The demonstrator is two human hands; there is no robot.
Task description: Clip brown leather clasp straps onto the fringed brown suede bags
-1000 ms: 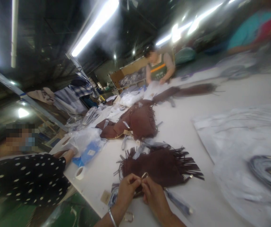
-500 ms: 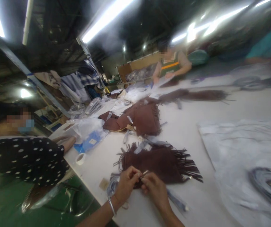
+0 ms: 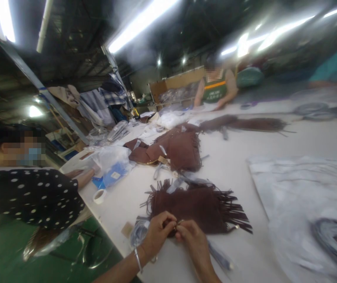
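A dark brown fringed suede bag (image 3: 189, 206) lies flat on the white table (image 3: 230, 165) right in front of me. Over its near edge my left hand (image 3: 159, 232) is closed in a pinch, wearing a bangle on the wrist. My right hand (image 3: 192, 236) pinches from the other side, its fingertips almost touching the left ones. Between them is a small shiny metal piece of hardware (image 3: 178, 223), mostly covered by the fingers. A coil wrapped in clear plastic (image 3: 139, 232) rests beside my left wrist, and a wrapped strip (image 3: 220, 255) lies right of my right hand.
More brown fringed pieces (image 3: 183, 149) lie farther up the table. Left of them are a blue packet (image 3: 114, 176) and a tape roll (image 3: 99, 196). White plastic sheets (image 3: 298, 196) and a wrapped coil (image 3: 333, 239) are on the right. One co-worker (image 3: 30, 196) sits left, another (image 3: 215, 90) across.
The view has shifted slightly. My hands stay together at the bag's near edge, and the metal piece shows less between the fingers. The co-worker across has lowered the white sheet.
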